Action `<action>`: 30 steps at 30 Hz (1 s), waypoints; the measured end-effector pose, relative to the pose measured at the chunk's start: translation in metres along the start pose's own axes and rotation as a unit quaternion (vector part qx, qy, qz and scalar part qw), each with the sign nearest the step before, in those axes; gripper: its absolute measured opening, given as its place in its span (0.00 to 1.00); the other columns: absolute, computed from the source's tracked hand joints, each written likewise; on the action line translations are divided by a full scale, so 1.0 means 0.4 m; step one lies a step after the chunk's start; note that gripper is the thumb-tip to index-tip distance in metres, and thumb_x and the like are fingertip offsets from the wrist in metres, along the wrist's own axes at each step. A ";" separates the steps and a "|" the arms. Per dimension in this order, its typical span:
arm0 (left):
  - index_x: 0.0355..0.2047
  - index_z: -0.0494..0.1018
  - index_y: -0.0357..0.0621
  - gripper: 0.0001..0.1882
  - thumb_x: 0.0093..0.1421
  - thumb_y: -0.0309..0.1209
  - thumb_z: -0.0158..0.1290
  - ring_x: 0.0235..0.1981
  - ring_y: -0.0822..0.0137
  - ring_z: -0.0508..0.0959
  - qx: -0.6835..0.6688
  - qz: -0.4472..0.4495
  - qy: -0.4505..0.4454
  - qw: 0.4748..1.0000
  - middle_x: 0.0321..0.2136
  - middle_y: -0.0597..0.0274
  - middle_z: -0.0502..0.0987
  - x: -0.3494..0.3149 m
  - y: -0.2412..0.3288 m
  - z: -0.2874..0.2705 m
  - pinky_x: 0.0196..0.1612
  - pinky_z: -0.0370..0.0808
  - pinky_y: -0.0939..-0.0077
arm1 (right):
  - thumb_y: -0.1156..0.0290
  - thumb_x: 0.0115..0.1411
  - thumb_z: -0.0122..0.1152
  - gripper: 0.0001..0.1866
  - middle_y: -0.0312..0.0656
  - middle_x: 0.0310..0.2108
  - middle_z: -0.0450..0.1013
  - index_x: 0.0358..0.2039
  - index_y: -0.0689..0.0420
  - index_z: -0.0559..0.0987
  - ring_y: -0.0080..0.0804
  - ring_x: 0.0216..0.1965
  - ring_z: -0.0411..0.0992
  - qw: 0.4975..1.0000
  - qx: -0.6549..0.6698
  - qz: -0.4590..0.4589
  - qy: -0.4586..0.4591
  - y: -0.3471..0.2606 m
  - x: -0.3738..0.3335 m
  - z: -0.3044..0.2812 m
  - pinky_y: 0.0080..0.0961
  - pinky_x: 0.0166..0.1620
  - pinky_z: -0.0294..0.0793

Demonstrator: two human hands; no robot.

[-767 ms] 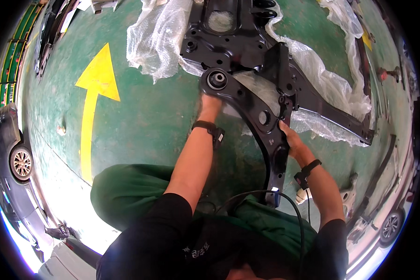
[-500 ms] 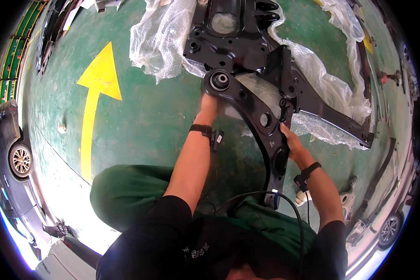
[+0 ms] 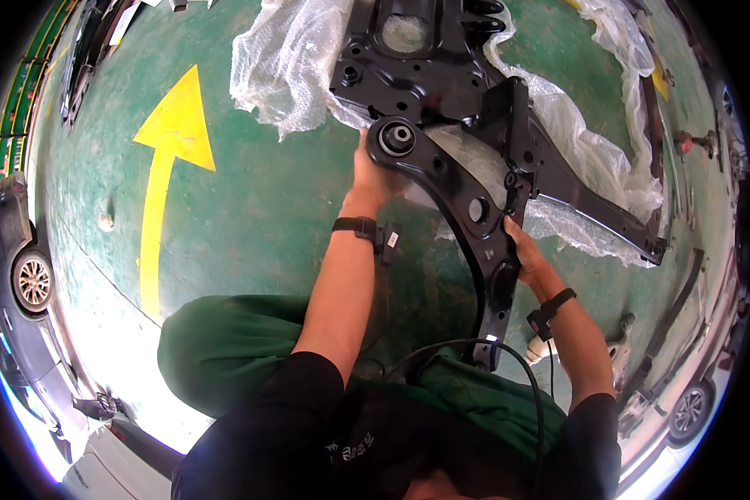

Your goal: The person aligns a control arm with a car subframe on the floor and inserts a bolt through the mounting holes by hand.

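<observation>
Control arm (image 3: 454, 187) being held beside subframe (image 3: 450, 104)

Left hand (image 3: 373, 175) is gripping its bushing end (image 3: 397, 136), right hand (image 3: 527, 254) pinching its edge, fingers mostly hidden. Beyond, bubble wrap (image 3: 287, 67) is lying beneath the subframe. Positioning is seemingly underway; the next move is likely calling for alignment.

A dark car (image 3: 27, 332) stands left of a yellow floor arrow (image 3: 161, 179).

Black short-sleeved fabric shirt (image 3: 254, 442), small white lettering (image 3: 354, 448) on chest. Loose green fabric trousers (image 3: 225, 346). Black band strap (image 3: 352, 224) on left wrist, boxy black module (image 3: 391, 242) with small pale label attached. Matching black band (image 3: 557, 303) on right wrist, small black module (image 3: 538, 326), thin black cable (image 3: 552, 367) below. Thicker black cable (image 3: 532, 379) loops across lap. Left hand (image 3: 372, 173), right hand (image 3: 527, 252) bare.
</observation>
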State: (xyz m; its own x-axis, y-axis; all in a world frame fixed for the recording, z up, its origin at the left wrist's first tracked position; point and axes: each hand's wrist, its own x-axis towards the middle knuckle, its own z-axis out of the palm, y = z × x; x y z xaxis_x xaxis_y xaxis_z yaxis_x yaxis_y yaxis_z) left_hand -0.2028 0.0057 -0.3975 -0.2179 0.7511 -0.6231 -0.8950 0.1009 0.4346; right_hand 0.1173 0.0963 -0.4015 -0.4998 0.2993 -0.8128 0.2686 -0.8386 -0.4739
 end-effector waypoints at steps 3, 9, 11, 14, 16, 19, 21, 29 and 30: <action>0.55 0.71 0.66 0.35 0.65 0.66 0.24 0.59 0.62 0.67 -0.084 -0.033 0.001 0.996 0.58 0.74 0.72 -0.001 0.006 0.005 0.57 0.55 0.44 | 0.44 0.64 0.58 0.30 0.40 0.44 0.79 0.52 0.60 0.76 0.29 0.40 0.78 1.000 0.002 -0.002 0.002 0.008 0.005 -0.011 0.28 0.47 0.79; 0.56 0.71 0.63 0.33 0.65 0.64 0.29 0.59 0.59 0.67 0.001 0.024 -0.019 1.000 0.58 0.70 0.72 0.083 -0.045 -0.094 0.58 0.56 0.43 | 0.49 0.64 0.61 0.27 0.39 0.41 0.80 0.49 0.62 0.77 0.28 0.37 0.79 1.000 0.011 0.007 0.006 0.006 0.024 -0.035 0.28 0.44 0.80; 0.53 0.72 0.62 0.31 0.64 0.63 0.32 0.56 0.58 0.69 0.075 0.050 -0.020 0.996 0.55 0.69 0.73 0.102 -0.064 -0.120 0.54 0.61 0.46 | 0.47 0.62 0.63 0.29 0.40 0.41 0.79 0.48 0.63 0.78 0.30 0.37 0.79 0.999 0.028 -0.003 -0.019 -0.003 0.022 -0.011 0.30 0.44 0.80; 0.47 0.74 0.62 0.27 0.62 0.60 0.37 0.50 0.59 0.73 0.193 0.106 0.001 0.975 0.49 0.67 0.76 0.106 -0.066 -0.132 0.45 0.69 0.51 | 0.44 0.59 0.64 0.32 0.42 0.43 0.79 0.49 0.63 0.77 0.31 0.39 0.79 1.000 0.017 0.010 -0.009 0.000 0.022 -0.053 0.30 0.45 0.79; 0.44 0.75 0.61 0.26 0.62 0.60 0.38 0.46 0.60 0.75 0.187 0.124 0.025 0.974 0.46 0.68 0.77 0.113 -0.066 -0.141 0.39 0.72 0.55 | 0.43 0.58 0.65 0.34 0.44 0.44 0.78 0.50 0.64 0.77 0.32 0.41 0.78 0.999 0.023 0.016 -0.022 -0.004 0.018 -0.042 0.31 0.46 0.79; 0.44 0.75 0.60 0.27 0.62 0.61 0.36 0.47 0.61 0.75 0.217 0.164 -0.012 0.962 0.46 0.68 0.77 0.114 -0.058 -0.149 0.39 0.71 0.54 | 0.43 0.58 0.65 0.35 0.45 0.45 0.78 0.50 0.64 0.76 0.31 0.42 0.78 1.000 -0.001 0.027 0.001 -0.017 0.014 -0.030 0.31 0.47 0.79; 0.47 0.75 0.59 0.29 0.63 0.62 0.34 0.50 0.59 0.73 0.142 0.121 -0.007 0.982 0.49 0.66 0.76 0.107 -0.051 -0.141 0.44 0.69 0.51 | 0.44 0.59 0.65 0.34 0.45 0.45 0.78 0.50 0.63 0.77 0.31 0.42 0.78 1.000 0.004 0.023 -0.010 -0.017 0.019 -0.034 0.31 0.47 0.79; 0.62 0.66 0.51 0.39 0.66 0.63 0.25 0.64 0.47 0.63 -0.136 -0.013 -0.040 0.990 0.62 0.53 0.67 0.087 -0.068 -0.151 0.65 0.57 0.38 | 0.53 0.66 0.59 0.27 0.39 0.51 0.75 0.57 0.61 0.74 0.27 0.49 0.74 0.990 -0.128 -0.036 0.037 0.026 0.033 -0.099 0.29 0.54 0.75; 0.63 0.65 0.50 0.40 0.66 0.64 0.25 0.64 0.46 0.64 -0.144 -0.007 -0.055 0.988 0.63 0.52 0.66 0.074 -0.051 -0.145 0.66 0.57 0.39 | 0.53 0.65 0.61 0.27 0.38 0.48 0.76 0.54 0.62 0.76 0.27 0.46 0.76 0.998 -0.055 0.006 0.007 0.011 0.049 -0.077 0.29 0.51 0.77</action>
State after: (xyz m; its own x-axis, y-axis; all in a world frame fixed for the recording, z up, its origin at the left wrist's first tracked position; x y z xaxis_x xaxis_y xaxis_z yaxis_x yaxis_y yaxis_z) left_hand -0.2135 -0.0119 -0.4627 -0.1750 0.8187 -0.5469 -0.9747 -0.0654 0.2139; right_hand 0.1338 0.1126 -0.4298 -0.4841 0.2971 -0.8230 0.3639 -0.7871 -0.4981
